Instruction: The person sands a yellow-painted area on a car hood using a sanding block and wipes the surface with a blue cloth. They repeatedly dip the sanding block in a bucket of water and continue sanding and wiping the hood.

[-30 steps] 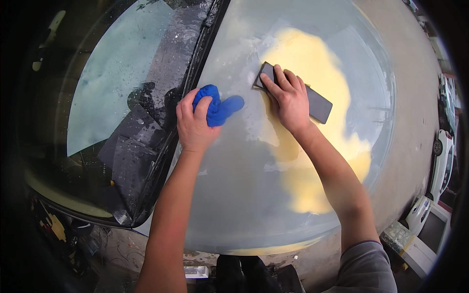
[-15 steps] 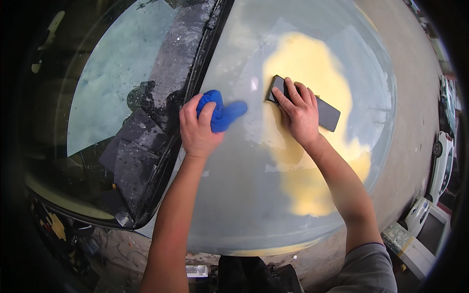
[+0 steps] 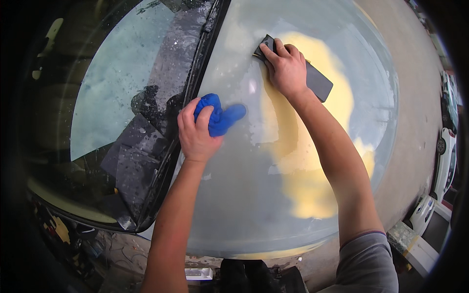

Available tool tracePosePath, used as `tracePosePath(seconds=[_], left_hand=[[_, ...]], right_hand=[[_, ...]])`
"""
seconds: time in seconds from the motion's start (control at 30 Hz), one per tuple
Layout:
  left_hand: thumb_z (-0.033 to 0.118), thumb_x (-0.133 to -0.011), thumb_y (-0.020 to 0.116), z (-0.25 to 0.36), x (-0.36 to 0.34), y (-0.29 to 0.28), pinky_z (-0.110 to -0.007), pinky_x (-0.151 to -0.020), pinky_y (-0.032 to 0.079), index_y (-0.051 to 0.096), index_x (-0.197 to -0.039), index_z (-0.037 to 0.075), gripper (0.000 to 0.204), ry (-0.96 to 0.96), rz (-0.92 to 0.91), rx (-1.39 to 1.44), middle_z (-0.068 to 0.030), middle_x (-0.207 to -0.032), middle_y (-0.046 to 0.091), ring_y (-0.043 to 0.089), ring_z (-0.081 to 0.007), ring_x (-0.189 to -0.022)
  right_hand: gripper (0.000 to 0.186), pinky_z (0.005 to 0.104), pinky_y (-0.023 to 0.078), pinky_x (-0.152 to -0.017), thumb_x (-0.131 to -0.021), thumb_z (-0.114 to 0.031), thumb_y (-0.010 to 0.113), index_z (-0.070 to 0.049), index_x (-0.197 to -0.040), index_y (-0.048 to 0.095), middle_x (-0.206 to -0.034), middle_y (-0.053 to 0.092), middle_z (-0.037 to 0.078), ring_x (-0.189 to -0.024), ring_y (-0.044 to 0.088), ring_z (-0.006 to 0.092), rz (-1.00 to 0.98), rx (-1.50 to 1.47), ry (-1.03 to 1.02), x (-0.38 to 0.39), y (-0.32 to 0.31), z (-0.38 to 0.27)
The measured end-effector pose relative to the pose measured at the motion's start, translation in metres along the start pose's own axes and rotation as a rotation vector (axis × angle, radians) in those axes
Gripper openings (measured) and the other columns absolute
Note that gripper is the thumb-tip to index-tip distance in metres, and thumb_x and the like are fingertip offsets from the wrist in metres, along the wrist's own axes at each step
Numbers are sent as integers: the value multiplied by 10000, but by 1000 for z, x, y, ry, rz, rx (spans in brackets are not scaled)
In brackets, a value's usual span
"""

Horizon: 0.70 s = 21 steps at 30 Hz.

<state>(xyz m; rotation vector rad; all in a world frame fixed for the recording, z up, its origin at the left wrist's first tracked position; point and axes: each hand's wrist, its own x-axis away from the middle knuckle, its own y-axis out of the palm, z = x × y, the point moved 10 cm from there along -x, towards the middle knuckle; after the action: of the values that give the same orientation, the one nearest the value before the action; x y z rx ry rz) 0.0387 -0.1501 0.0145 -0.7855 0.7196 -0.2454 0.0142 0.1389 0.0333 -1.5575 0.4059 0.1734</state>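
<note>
My right hand (image 3: 287, 68) is closed over a long dark sanding block (image 3: 320, 82) wrapped in black sandpaper, pressed flat on the car hood. The block lies across the upper part of a yellow filler patch (image 3: 312, 188) on the grey hood (image 3: 229, 195). A darker wet streak runs through the yellow below my wrist. In my left hand (image 3: 198, 132), near the windshield edge, is a bunched blue cloth (image 3: 220, 117). One end of the cloth sticks out to the right, on or just above the hood.
Left of the hood is the windshield (image 3: 112, 93), its black edge trim running beside my left hand. Wet dark sandpaper sheets (image 3: 134, 161) lie on the glass. Parked white cars (image 3: 443, 161) stand at the far right. A white tray (image 3: 199, 273) sits below the hood's near edge.
My right hand has slid the sanding block away from me and slightly left over the yellow patch. My left hand and the blue cloth have barely moved.
</note>
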Motion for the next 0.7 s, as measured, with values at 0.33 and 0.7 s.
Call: tracePosePath(seconds=[0.33,0.7], left_hand=[[145,-739,984,-11,5,-10,-565,-1133,545,616,-1433,210,789,2,-11,-46,-158,-1558,580,586,-452,-1386],[139,-801,923,-9,-1,-19,-543,-1087,588,630,-1387,209,659,17,20,-60,-139,-1518,596,630,-442,-1301]], right_hand=[[569,490,529,-1086,-894,-67,783,-261,-1429,783,-1549,706,164,-1292,676,379,28,-2,-21,44,-19,-36],[553,516,540,-1047,-905,-87,776,-271,-1427,793,-1543,712,151,-1266,689,388,-5,-6,-31,47,-15,-38]])
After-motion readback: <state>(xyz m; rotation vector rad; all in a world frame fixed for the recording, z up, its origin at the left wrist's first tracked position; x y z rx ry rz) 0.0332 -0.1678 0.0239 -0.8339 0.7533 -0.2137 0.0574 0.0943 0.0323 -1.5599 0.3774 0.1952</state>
